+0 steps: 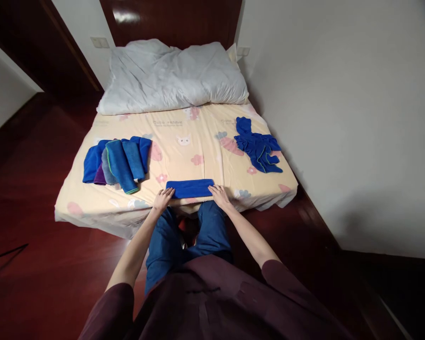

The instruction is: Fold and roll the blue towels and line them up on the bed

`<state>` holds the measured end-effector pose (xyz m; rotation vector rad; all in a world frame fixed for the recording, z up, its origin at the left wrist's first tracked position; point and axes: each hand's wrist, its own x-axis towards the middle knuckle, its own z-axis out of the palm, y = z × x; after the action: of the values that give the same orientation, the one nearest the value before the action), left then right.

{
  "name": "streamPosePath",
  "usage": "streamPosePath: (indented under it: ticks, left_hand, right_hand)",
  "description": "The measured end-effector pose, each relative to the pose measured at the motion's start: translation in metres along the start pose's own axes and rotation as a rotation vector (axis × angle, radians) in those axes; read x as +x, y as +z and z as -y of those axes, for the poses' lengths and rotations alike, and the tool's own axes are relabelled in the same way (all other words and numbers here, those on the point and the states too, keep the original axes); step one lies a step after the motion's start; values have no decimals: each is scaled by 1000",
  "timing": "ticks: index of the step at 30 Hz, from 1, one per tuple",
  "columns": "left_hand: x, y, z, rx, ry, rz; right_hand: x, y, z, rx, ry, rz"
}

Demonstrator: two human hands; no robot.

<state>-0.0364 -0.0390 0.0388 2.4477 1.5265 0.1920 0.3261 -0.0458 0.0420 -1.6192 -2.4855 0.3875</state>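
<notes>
A blue towel [191, 189], folded into a long narrow strip, lies at the bed's near edge. My left hand [163, 198] grips its left end, and my right hand [219, 194] grips its right end, with the fingertips over the cloth. To the left is a group of folded towels [122, 163], overlapping one another in blue, teal, purple and grey; some have green edging. On the right lies a crumpled heap of blue towels [258, 146] with loose corners sticking out.
The bed [184, 160] has a pale yellow sheet printed with rabbits, carrots and flowers. A bulky white quilt [173, 78] lies across its far end, before a dark wooden headboard [173, 21]. A white wall [340, 118] runs along the right side.
</notes>
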Motion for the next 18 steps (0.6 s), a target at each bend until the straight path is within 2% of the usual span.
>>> streamPosePath:
  ticks: [2,5,11,18]
  left_hand:
    - [-11,3,7,-61,13,-2]
    - [-19,8,14,-221,-22,-44]
    - [-13,2,18,-576,-213,-154]
    - [-3,-4,19,-653,-355,-214]
  right_hand:
    - [-8,1,-6,71,-35,-15]
    - [-13,5,-13,197,7,-69]
    - [-3,9,-21,383,136,-141]
    - [2,12,-26,388,236,-167]
